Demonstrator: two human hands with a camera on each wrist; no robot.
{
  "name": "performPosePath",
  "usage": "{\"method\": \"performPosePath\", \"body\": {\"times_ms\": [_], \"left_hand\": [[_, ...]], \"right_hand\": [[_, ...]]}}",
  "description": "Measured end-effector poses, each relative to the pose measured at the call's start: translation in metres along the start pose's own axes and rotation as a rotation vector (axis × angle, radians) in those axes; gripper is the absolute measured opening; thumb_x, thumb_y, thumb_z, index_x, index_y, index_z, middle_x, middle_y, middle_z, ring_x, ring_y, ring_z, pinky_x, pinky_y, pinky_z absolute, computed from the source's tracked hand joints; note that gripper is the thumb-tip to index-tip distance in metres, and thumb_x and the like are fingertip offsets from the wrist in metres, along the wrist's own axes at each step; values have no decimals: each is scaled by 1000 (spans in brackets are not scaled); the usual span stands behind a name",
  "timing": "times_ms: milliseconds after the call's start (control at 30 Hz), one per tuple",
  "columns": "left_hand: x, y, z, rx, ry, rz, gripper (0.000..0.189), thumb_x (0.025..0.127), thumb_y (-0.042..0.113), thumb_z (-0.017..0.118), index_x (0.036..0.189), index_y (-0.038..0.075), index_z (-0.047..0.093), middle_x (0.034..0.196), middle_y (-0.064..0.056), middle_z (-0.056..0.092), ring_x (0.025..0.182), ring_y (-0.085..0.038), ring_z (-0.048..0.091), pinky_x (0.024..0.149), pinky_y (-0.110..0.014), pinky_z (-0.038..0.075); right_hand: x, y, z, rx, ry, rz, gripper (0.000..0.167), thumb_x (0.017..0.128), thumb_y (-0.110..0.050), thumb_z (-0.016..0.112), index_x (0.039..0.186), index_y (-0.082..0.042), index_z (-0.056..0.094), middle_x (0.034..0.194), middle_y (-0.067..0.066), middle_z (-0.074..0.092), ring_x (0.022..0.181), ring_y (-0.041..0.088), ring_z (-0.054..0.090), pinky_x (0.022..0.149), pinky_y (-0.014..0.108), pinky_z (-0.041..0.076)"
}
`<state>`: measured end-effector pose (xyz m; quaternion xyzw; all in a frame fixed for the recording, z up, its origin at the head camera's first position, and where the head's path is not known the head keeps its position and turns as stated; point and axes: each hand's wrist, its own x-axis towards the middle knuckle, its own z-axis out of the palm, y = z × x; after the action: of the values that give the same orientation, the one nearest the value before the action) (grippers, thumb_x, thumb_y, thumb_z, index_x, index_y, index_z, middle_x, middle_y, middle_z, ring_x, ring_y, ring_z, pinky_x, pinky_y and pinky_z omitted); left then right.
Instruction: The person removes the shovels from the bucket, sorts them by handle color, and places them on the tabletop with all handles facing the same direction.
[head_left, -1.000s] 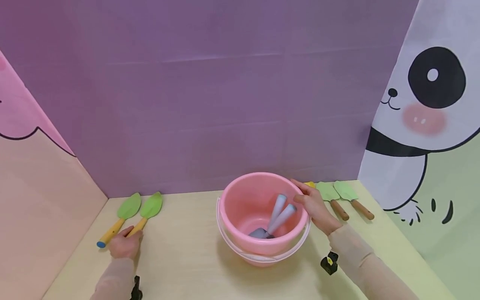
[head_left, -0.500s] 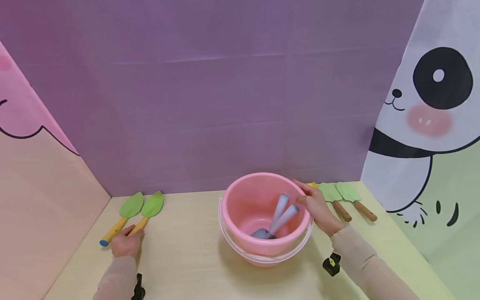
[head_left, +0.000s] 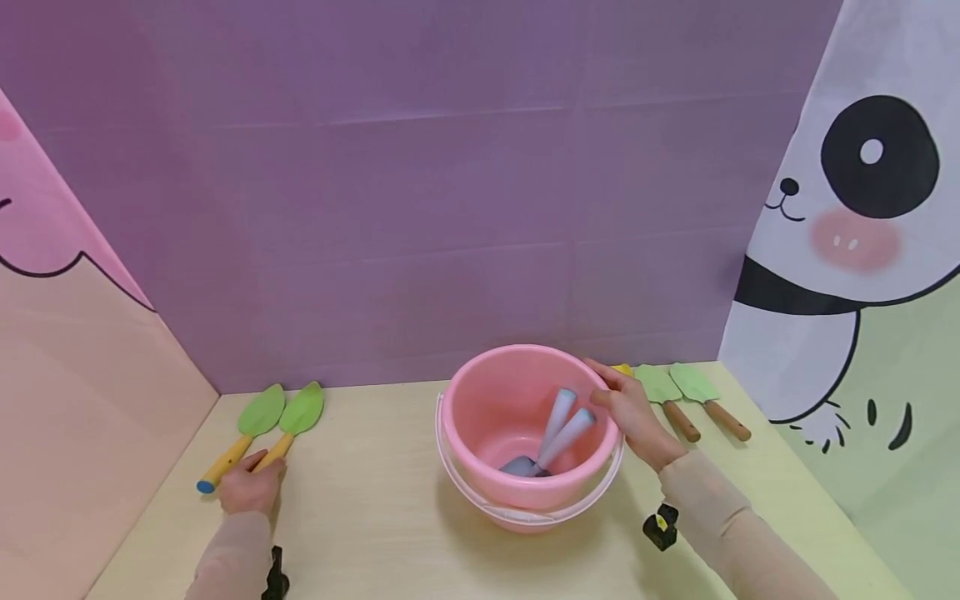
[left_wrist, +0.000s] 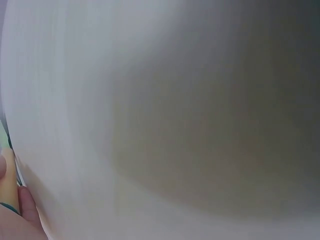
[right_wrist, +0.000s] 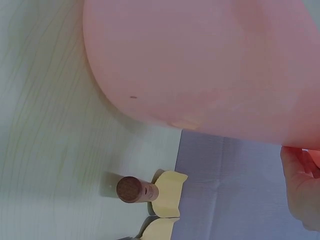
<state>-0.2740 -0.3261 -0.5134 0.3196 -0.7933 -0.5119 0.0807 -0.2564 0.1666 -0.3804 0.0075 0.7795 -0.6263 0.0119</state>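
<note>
Two trowels with leaf-shaped green blades and yellow handles lie side by side on the left in the head view. My left hand [head_left: 249,490] grips the handle of the right-hand green trowel [head_left: 303,408]; its yellow handle [left_wrist: 9,182] also shows at the left wrist view's edge. The other green trowel [head_left: 261,410] lies just to its left, with a blue handle end. My right hand [head_left: 636,417] holds the rim of a pink bucket [head_left: 480,392], thumb inside. Two tools with pale handles [head_left: 567,437] and greyish heads, partly hidden, stand tilted inside the bucket.
Right of the bucket lie two pale green trowels, one nearer [head_left: 657,385] and one farther right [head_left: 693,382], with brown handles. A yellow thing [head_left: 622,369] is mostly hidden behind my right hand. A purple wall [head_left: 375,208] borders the table [head_left: 367,500] at the back.
</note>
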Motion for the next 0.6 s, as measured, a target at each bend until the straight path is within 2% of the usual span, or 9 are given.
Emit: {"method": "performPosePath", "body": {"times_ms": [300, 467, 600], "left_hand": [[-2, 1, -1, -19, -12, -5, 55, 85, 31, 58, 133, 5, 48, 138, -21, 41, 128, -39, 32, 106, -51, 25], [-3, -1, -2, -37, -13, 28, 56, 83, 29, 61, 131, 3, 49, 137, -23, 41, 127, -40, 32, 106, -50, 25], [-2, -4, -4, -58, 1, 49, 55, 82, 25, 63, 129, 1, 50, 135, -23, 43, 129, -39, 32, 107, -48, 26]], "right_hand": [[0, -1, -2, 7, -17, -6, 60, 84, 0, 43, 142, -7, 33, 144, 14, 36, 128, 28, 39, 101, 35, 38], [0, -2, -2, 3, -5, -5, 60, 83, 0, 43, 142, -7, 34, 143, 14, 37, 128, 28, 40, 99, 31, 39], [0, -3, 0, -4, 1, 5, 61, 82, 1, 43, 142, -7, 34, 143, 14, 38, 128, 27, 40, 102, 35, 38]]}}
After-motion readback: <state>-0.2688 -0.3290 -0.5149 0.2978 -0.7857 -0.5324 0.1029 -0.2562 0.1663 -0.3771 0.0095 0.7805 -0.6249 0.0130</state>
